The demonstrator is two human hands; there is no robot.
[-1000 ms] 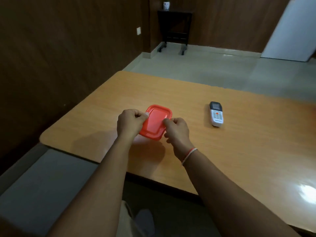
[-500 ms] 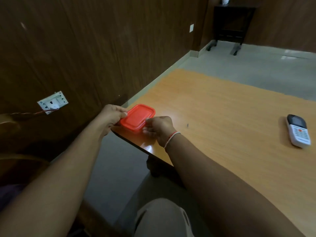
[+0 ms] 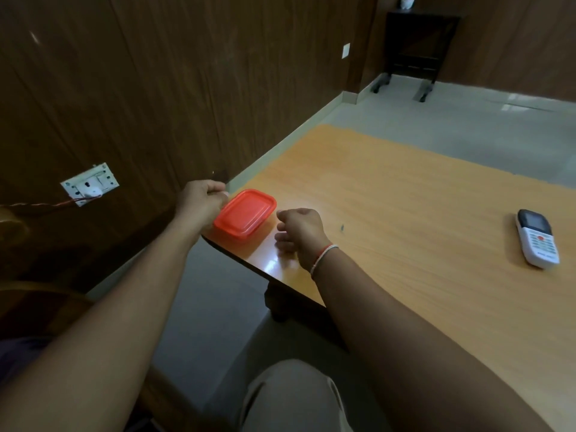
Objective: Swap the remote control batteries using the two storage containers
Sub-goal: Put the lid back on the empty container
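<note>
A: Contents of the red-lidded rectangular plastic container (image 3: 245, 214)?
B: Concealed by the lid.
A: Left hand (image 3: 199, 201) fingers?
B: Curled under; contact indeterminate.
A: Orange wooden worktop (image 3: 405, 213)?
B: Cropped at right edge.

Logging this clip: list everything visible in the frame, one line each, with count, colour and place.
container: one, red lid on, near left corner of the table
remote control: one, white with dark screen, face up at the table's right
table: one, orange wood
wall socket: one, white, on the brown wall at left, wire attached
stand: one, dark, far corner
left hand: grips the container's left edge
right hand: loosely curled on the table just right of the container, apart from it
wrist thread: red and white, right wrist
</note>
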